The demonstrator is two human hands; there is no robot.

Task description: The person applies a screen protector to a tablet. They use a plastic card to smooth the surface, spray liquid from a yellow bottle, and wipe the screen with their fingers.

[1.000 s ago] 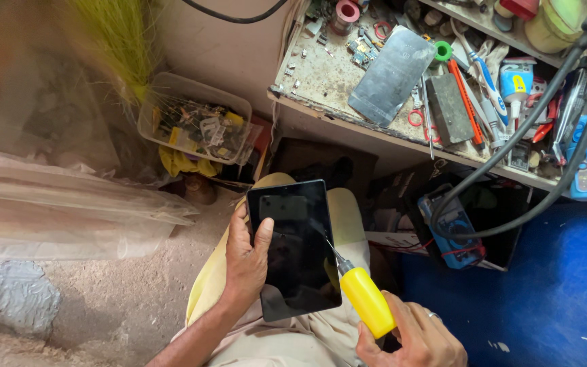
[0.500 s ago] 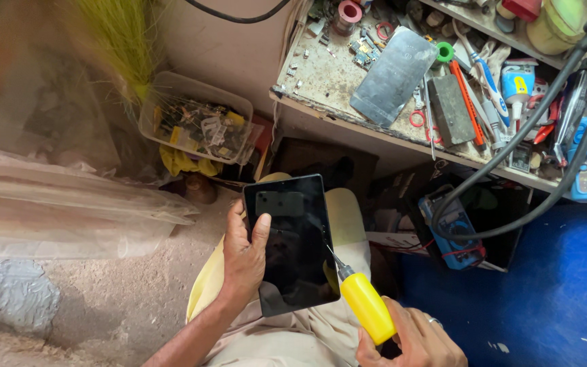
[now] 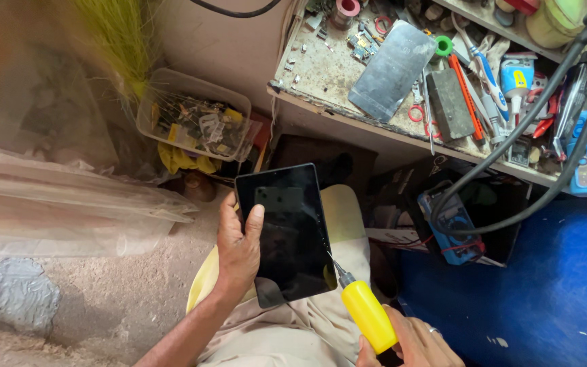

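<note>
The right hand (image 3: pixel 412 343) is closed around the chunky yellow plastic handle of a screwdriver (image 3: pixel 368 315) at the bottom edge of the view; its thin metal tip meets the right long edge of a flat black glass-fronted tablet (image 3: pixel 290 234), low down, near the bottom right corner. The left hand (image 3: pixel 238 248) grips that tablet from its left edge, thumb lying on the dark screen and fingers hidden behind it. The tablet is held tilted above the person's lap, over beige trousers (image 3: pixel 293 333) and a pale yellow rounded seat (image 3: pixel 348 217), with open air along its top and upper right edges.

Left of the lap lies rough sandy floor (image 3: pixel 117 306) with a crumpled clear plastic sheet (image 3: pixel 69 211) across it. To the right, a deep blue floor area (image 3: pixel 545 285) stays open, crossed above by 2 thick black cables (image 3: pixel 511 143).

Just beyond the tablet, a blue multimeter (image 3: pixel 453 224) sits in a dark recess. Farther left, a clear plastic rectangular tub (image 3: pixel 195 122) holds mixed small parts, some yellow. Farthest, the dusty wooden surface (image 3: pixel 327 75) carries a grey metal back plate (image 3: pixel 392 68), a red-handled tool (image 3: pixel 467 92), a white and blue tube (image 3: pixel 516 75) and scattered tiny components close to its front edge.
</note>
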